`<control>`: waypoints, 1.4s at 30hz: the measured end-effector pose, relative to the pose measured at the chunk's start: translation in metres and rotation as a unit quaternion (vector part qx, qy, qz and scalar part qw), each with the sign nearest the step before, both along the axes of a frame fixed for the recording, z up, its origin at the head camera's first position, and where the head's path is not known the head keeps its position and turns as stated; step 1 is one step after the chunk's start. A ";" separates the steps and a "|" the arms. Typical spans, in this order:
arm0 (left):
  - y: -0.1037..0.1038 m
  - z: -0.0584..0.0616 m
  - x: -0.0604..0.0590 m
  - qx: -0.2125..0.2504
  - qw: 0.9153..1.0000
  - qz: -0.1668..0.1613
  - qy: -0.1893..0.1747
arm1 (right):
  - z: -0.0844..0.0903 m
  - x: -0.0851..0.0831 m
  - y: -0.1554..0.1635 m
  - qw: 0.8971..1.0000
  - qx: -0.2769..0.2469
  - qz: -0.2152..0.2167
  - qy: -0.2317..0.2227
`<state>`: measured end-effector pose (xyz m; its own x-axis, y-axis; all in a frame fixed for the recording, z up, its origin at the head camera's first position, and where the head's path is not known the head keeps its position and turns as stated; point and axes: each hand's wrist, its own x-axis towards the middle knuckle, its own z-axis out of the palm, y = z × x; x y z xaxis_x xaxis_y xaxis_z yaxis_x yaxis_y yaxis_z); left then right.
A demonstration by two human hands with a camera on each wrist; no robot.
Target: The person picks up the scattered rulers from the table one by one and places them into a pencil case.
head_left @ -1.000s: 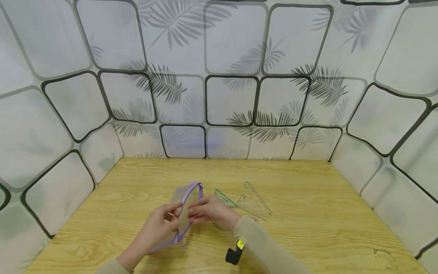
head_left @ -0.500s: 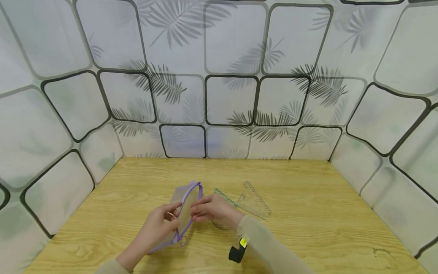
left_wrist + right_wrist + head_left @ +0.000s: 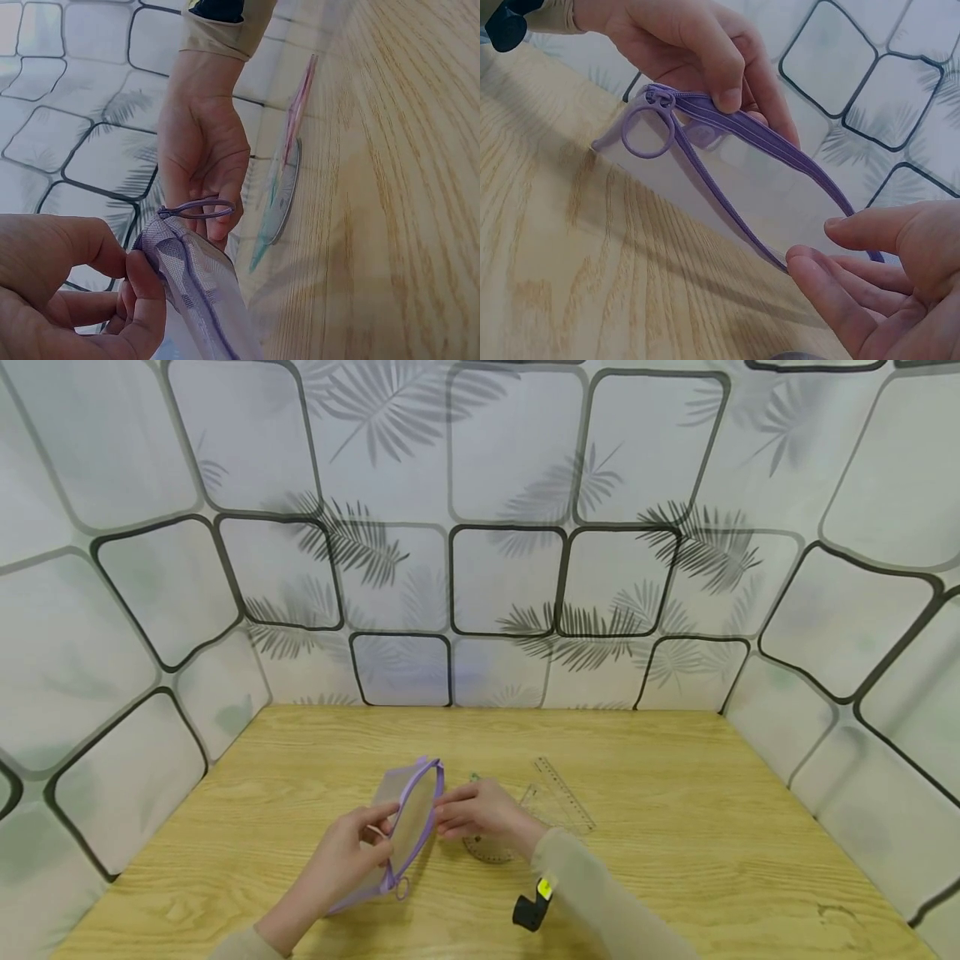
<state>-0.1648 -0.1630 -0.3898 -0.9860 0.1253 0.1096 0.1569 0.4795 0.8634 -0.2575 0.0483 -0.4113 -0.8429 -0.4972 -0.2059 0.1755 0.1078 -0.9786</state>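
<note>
A purple-zippered mesh pouch (image 3: pixel 416 814) stands on edge on the wooden table (image 3: pixel 675 860), its mouth gaping. My left hand (image 3: pixel 348 852) pinches the pouch (image 3: pixel 199 292) near its zipper end, thumb on the near side; the zipper ring (image 3: pixel 649 131) dangles below. My right hand (image 3: pixel 483 810) hovers just right of the mouth, fingers relaxed and spread, fingertips (image 3: pixel 802 266) at the zipper rim and nothing held. Under that hand lies a clear protractor (image 3: pixel 491 852) with a green ruler tip (image 3: pixel 259 255) beside it.
A clear set square (image 3: pixel 551 806) and a clear straight ruler (image 3: pixel 566 789) lie right of my right hand. A black wrist strap (image 3: pixel 531 910) sits on my right sleeve. Patterned walls (image 3: pixel 480 585) enclose the table on three sides.
My right hand has drifted right, from over the pouch mouth to beside it, uncovering the protractor and covering more of the green ruler. The left hand and pouch stay put.
</note>
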 end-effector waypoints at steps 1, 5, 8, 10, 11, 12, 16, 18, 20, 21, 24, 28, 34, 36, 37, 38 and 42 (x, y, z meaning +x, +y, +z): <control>0.000 0.000 0.000 0.001 1.000 0.000 0.000 | 0.000 0.000 0.001 1.000 -0.001 -0.001 0.000; 0.000 0.000 0.000 0.004 1.000 -0.001 -0.001 | 0.000 -0.003 0.005 1.000 0.009 -0.005 0.007; 0.000 -0.001 -0.001 0.004 1.000 -0.005 0.001 | 0.001 -0.005 0.010 1.000 0.022 -0.006 0.012; 0.000 -0.002 -0.002 0.005 1.000 -0.007 0.002 | 0.002 -0.007 0.013 0.999 0.027 -0.007 0.016; -0.001 -0.002 -0.002 0.005 1.000 -0.008 0.002 | 0.002 -0.008 0.014 0.999 0.029 -0.008 0.018; -0.001 -0.002 -0.002 0.005 1.000 -0.008 0.002 | 0.003 -0.008 0.016 0.999 0.032 -0.010 0.018; -0.001 -0.002 -0.001 0.010 1.000 -0.011 -0.002 | 0.004 -0.012 0.023 0.999 0.035 -0.011 0.025; -0.001 -0.002 -0.001 0.012 1.000 -0.011 -0.003 | 0.005 -0.013 0.028 0.999 0.038 -0.012 0.026; -0.001 -0.002 0.000 0.013 1.000 -0.011 -0.004 | 0.005 -0.014 0.032 0.999 0.039 -0.008 0.032; -0.001 -0.002 0.000 0.013 1.000 -0.012 -0.003 | 0.006 -0.015 0.035 0.999 0.041 -0.006 0.034; -0.001 -0.002 0.000 0.011 1.000 -0.010 -0.004 | 0.007 -0.016 0.042 0.998 0.043 -0.009 0.038; -0.002 -0.003 0.000 0.008 1.000 -0.007 -0.005 | 0.010 -0.017 0.051 0.997 0.055 -0.019 0.051; -0.001 -0.002 0.001 0.007 1.000 -0.002 -0.005 | 0.011 -0.019 0.061 0.995 0.067 -0.042 0.058; 0.000 -0.002 0.001 0.007 1.000 0.000 -0.007 | 0.010 -0.021 0.063 0.995 0.070 -0.049 0.057; 0.000 -0.001 0.001 0.009 1.000 0.001 -0.010 | 0.010 -0.021 0.065 0.994 0.071 -0.051 0.058; 0.000 -0.001 0.001 0.010 1.000 0.003 -0.011 | 0.011 -0.021 0.066 0.994 0.072 -0.052 0.058; 0.001 -0.001 0.002 0.011 1.000 0.004 -0.011 | 0.013 -0.022 0.073 0.993 0.082 -0.055 0.060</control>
